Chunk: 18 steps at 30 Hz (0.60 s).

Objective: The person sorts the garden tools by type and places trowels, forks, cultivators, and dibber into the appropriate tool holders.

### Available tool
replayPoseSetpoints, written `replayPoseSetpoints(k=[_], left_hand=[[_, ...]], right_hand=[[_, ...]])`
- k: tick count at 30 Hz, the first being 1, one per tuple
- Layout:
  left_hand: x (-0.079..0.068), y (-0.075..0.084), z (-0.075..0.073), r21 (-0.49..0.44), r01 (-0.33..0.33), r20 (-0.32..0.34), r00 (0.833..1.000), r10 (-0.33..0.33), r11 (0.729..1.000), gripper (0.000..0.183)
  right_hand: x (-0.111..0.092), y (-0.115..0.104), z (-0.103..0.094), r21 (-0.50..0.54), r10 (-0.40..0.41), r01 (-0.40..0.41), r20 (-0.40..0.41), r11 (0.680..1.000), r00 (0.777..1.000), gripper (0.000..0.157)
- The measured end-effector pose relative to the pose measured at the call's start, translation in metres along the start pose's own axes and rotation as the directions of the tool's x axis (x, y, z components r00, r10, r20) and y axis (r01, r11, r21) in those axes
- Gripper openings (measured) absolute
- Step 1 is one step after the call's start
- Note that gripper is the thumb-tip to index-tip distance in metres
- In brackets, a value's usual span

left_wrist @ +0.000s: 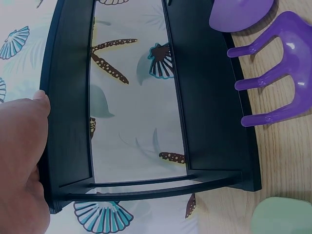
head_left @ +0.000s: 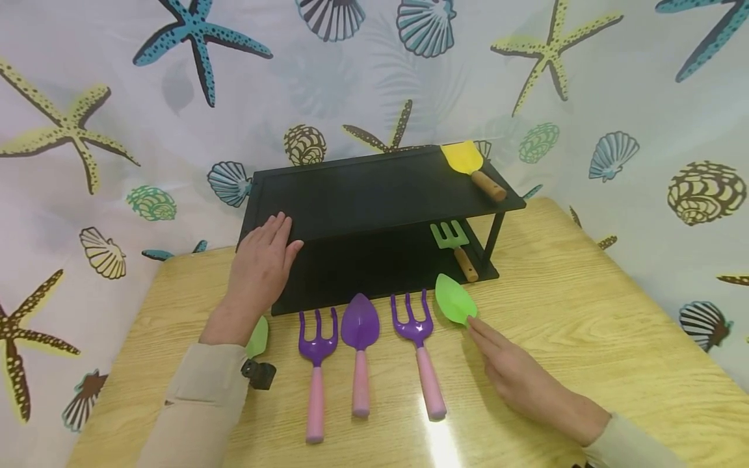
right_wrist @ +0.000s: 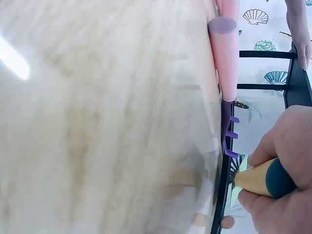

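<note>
My left hand (head_left: 260, 263) rests on the front left of a black two-tier rack (head_left: 351, 195), its fingers extended over the top shelf. In my right hand (head_left: 517, 377) I grip a light green trowel (head_left: 455, 300); its blade points toward the rack's front right corner. The right wrist view shows thumb and fingers round the trowel's pale handle (right_wrist: 256, 179), which has a dark teal part. A yellow shovel (head_left: 462, 158) with a wooden handle lies on the top shelf at right. Below it, a green hand fork (head_left: 450, 235) lies on the lower shelf.
Before the rack, on the wooden table (head_left: 562, 286), lie a purple fork (head_left: 318, 348), a purple trowel (head_left: 360, 324) and another purple fork (head_left: 413, 328), all pink-handled. A pale green blade (head_left: 257, 338) is partly hidden by my left arm. A patterned cloth (head_left: 363, 78) hangs behind.
</note>
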<state>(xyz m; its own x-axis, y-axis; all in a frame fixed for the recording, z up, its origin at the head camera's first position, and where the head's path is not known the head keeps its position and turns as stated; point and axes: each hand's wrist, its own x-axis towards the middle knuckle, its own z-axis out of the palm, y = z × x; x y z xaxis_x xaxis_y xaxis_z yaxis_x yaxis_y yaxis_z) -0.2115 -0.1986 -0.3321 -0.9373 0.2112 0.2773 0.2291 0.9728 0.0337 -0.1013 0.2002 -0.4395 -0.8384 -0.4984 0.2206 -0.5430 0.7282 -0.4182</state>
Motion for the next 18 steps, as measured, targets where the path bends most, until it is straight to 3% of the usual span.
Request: replayPoseSetpoints(k=[7, 8, 9, 12, 18], left_hand=[[0.0, -0.001, 0.001, -0.002, -0.004, -0.009, 1.0, 0.004, 1.0, 0.06], [0.0, -0.001, 0.001, -0.004, -0.004, -0.01, 1.0, 0.004, 1.0, 0.06], [0.0, -0.001, 0.0, -0.002, -0.003, -0.007, 1.0, 0.003, 1.0, 0.06], [0.0, 0.0, 0.0, -0.005, -0.001, -0.005, 1.0, 0.001, 1.0, 0.06], [0.0, 0.0, 0.0, -0.003, 0.004, -0.002, 1.0, -0.004, 1.0, 0.061]], right_hand=[[0.0, 0.001, -0.013, -0.036, -0.078, 0.077, -0.055, 0.996, 0.995, 0.054], [0.0, 0.001, -0.015, -0.033, -0.081, 0.079, -0.058, 0.996, 0.995, 0.053], [0.001, 0.0, -0.019, 0.037, -0.042, 0.043, -0.029, 0.998, 0.999, 0.055], [0.001, -0.001, -0.027, 0.052, -0.031, 0.032, -0.024, 0.998, 0.999, 0.054], [0.002, -0.004, -0.046, -0.085, -0.147, 0.141, -0.072, 0.986, 0.986, 0.053]])
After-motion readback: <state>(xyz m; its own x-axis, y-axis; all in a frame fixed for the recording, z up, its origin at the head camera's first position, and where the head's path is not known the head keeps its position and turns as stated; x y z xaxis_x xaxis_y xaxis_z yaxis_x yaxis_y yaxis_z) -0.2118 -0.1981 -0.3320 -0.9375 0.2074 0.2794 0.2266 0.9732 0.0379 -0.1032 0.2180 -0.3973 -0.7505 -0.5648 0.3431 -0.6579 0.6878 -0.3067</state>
